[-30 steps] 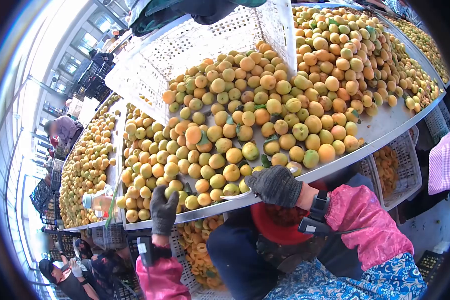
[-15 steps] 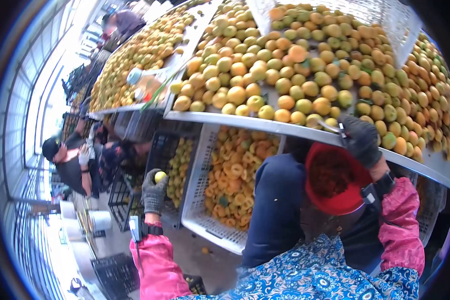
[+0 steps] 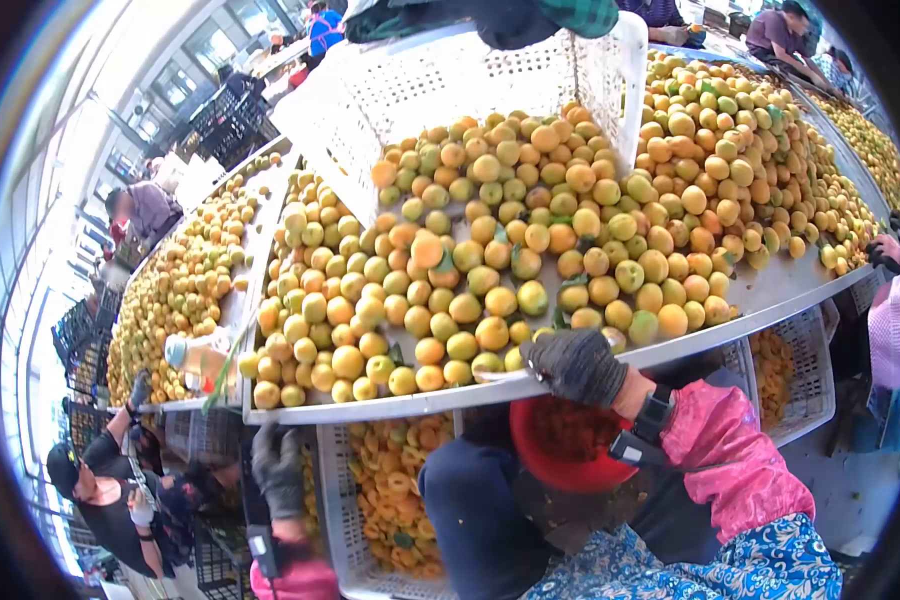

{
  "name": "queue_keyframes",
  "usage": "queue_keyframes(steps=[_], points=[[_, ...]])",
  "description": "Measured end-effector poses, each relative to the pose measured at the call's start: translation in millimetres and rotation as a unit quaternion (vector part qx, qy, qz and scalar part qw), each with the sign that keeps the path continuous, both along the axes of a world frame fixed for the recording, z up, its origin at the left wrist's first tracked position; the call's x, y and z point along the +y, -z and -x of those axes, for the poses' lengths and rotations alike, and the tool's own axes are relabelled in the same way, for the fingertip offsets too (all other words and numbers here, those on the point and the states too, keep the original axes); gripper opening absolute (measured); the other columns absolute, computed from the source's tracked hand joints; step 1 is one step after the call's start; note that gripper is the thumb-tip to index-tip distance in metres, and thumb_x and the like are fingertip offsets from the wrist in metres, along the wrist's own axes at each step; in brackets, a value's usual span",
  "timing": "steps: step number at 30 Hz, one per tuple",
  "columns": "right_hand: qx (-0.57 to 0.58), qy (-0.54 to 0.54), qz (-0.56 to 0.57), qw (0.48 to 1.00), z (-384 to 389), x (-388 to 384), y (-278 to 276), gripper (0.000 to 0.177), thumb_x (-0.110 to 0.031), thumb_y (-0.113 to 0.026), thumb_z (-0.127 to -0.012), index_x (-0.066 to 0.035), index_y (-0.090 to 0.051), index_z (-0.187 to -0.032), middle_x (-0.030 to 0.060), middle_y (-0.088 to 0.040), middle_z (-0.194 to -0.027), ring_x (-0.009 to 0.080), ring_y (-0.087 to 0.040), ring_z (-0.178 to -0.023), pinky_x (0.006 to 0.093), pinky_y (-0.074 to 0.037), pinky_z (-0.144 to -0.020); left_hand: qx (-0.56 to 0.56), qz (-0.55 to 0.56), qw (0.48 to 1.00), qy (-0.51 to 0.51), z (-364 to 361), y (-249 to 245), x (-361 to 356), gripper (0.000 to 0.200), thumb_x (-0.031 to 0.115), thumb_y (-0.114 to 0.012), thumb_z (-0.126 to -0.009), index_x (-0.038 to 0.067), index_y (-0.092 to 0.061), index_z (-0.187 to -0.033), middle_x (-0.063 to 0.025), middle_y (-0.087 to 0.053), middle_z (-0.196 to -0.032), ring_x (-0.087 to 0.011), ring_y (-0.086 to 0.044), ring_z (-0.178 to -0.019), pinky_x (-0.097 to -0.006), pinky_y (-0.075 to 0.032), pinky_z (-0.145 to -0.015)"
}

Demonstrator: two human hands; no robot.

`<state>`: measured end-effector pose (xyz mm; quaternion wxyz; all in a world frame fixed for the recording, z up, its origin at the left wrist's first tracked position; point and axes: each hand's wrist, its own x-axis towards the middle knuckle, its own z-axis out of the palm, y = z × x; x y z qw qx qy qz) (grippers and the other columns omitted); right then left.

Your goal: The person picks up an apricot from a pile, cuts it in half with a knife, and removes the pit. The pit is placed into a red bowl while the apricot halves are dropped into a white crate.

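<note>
My right hand [image 3: 575,368], in a dark glove, is closed at the table's front edge. Its fingers grip a slim curved metal tool [image 3: 495,376], mostly hidden by the glove. Loose apricots [image 3: 460,345], yellow to green, lie just beyond it. Below that hand a red bucket [image 3: 542,462] holds dark brownish-red pieces. My left hand [image 3: 278,470], gloved and slightly blurred, hangs low at the left in front of the table edge. Its fingers are stretched out and no fruit shows in them. Beside it stands a white crate [image 3: 336,520] of split apricot halves [image 3: 402,500].
A white perforated crate [image 3: 450,85] lies tipped on the metal table [image 3: 785,290], apricots spilling from it. A plastic bottle [image 3: 202,360] stands at the left. One person [image 3: 105,490] is at the lower left; others work farther back. Another white crate [image 3: 808,375] is at the right.
The view has tilted up and turned to the right. The small yellow-green apricot that was in my left hand no longer shows there. My right hand still grips the metal tool at the table edge.
</note>
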<state>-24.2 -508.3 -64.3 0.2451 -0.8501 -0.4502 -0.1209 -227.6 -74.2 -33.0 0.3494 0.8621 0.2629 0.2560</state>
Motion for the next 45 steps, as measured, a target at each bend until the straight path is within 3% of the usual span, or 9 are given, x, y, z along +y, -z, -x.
queue_keyframes(steps=[2,17,26,27,30,33,37,39,45], points=[[-0.021,-0.023,0.012,0.999,3,-5,-9,0.015,-0.019,-0.059,-0.078,-0.011,-0.059,-0.091,0.0082,-0.058,-0.073,0.0267,-0.061,-0.064,0.0417,-0.047,-0.053,-0.014,-0.228,0.962,0.148,-71,-21,-40,0.039,0.010,-0.066,-0.083,-0.003,-0.057,-0.120,-0.0164,-0.064,-0.110,-0.0264,-0.061,-0.103,-0.0345,-0.048,-0.092],[0.192,0.177,-0.057,0.963,-17,-75,-30,0.037,-0.028,-0.072,-0.075,-0.011,-0.060,-0.106,0.0118,-0.066,-0.081,0.0324,-0.064,-0.070,0.0425,-0.050,-0.060,0.149,-0.237,0.935,0.218,-329,26,-141,0.054,0.040,-0.070,-0.079,0.001,-0.057,-0.114,-0.0241,-0.064,-0.100,-0.0411,-0.061,-0.095,-0.0457,-0.048,-0.082],[0.191,0.140,-0.041,0.971,-6,-69,-52,0.038,-0.039,-0.071,-0.078,-0.009,-0.061,-0.100,0.0121,-0.064,-0.078,0.0326,-0.064,-0.070,0.0436,-0.050,-0.062,-0.109,0.361,0.879,0.290,-192,-32,-185,0.034,0.027,-0.062,-0.092,0.000,-0.058,-0.112,-0.0082,-0.064,-0.100,-0.0218,-0.065,-0.088,-0.0332,-0.055,-0.071],[0.217,0.147,0.001,0.965,-1,-66,-59,0.040,-0.042,-0.070,-0.080,-0.008,-0.060,-0.099,0.0133,-0.064,-0.078,0.0336,-0.064,-0.069,0.0443,-0.049,-0.062,0.024,-0.041,0.976,0.211,-168,-58,-210,0.032,0.027,-0.068,-0.087,0.003,-0.060,-0.106,-0.0104,-0.066,-0.097,-0.0262,-0.066,-0.086,-0.0345,-0.055,-0.069],[0.227,0.129,-0.053,0.964,29,-62,-85,0.042,-0.044,-0.065,-0.085,-0.004,-0.059,-0.097,0.0181,-0.063,-0.076,0.0365,-0.063,-0.069,0.0455,-0.049,-0.061,0.014,-0.351,0.907,0.232,-128,-39,-233,0.018,0.018,-0.057,-0.094,0.000,-0.058,-0.095,-0.0053,-0.067,-0.088,-0.0184,-0.066,-0.082,-0.0344,-0.052,-0.075],[0.179,0.087,-0.149,0.969,65,-68,-84,0.035,-0.035,-0.065,-0.087,-0.003,-0.058,-0.098,0.0195,-0.062,-0.074,0.0362,-0.063,-0.069,0.0438,-0.049,-0.059,-0.097,0.298,0.917,0.247,-99,-32,-278,0.035,0.030,-0.057,-0.095,-0.002,-0.056,-0.109,-0.0091,-0.066,-0.097,-0.0231,-0.063,-0.091,-0.0372,-0.050,-0.088],[0.279,0.069,-0.311,0.906,120,-76,-76,0.025,-0.025,-0.064,-0.089,-0.004,-0.059,-0.101,0.0168,-0.061,-0.071,0.0339,-0.063,-0.065,0.0412,-0.048,-0.057,-0.030,0.272,0.925,0.266,-64,-24,-330,0.041,0.031,-0.056,-0.096,-0.004,-0.052,-0.117,-0.0138,-0.062,-0.109,-0.0267,-0.060,-0.102,-0.0425,-0.046,-0.098],[0.288,0.070,-0.343,0.891,139,-79,-60,0.027,-0.026,-0.063,-0.090,-0.003,-0.059,-0.104,0.0177,-0.061,-0.070,0.0358,-0.063,-0.065,0.0426,-0.048,-0.057,-0.194,0.764,0.569,0.234,-54,-16,-355,0.046,0.030,-0.057,-0.094,-0.006,-0.049,-0.122,-0.0170,-0.057,-0.117,-0.0303,-0.056,-0.109,-0.0456,-0.043,-0.103],[0.367,0.124,-0.226,0.894,178,-105,-62,0.045,-0.024,-0.057,-0.094,-0.001,-0.049,-0.132,0.0227,-0.066,-0.096,0.0387,-0.065,-0.092,0.0380,-0.051,-0.076,-0.117,0.724,0.621,0.275,-23,-17,-412,0.060,0.042,-0.062,-0.088,-0.005,-0.050,-0.122,-0.0160,-0.060,-0.113,-0.0259,-0.060,-0.102,-0.0390,-0.049,-0.091]])
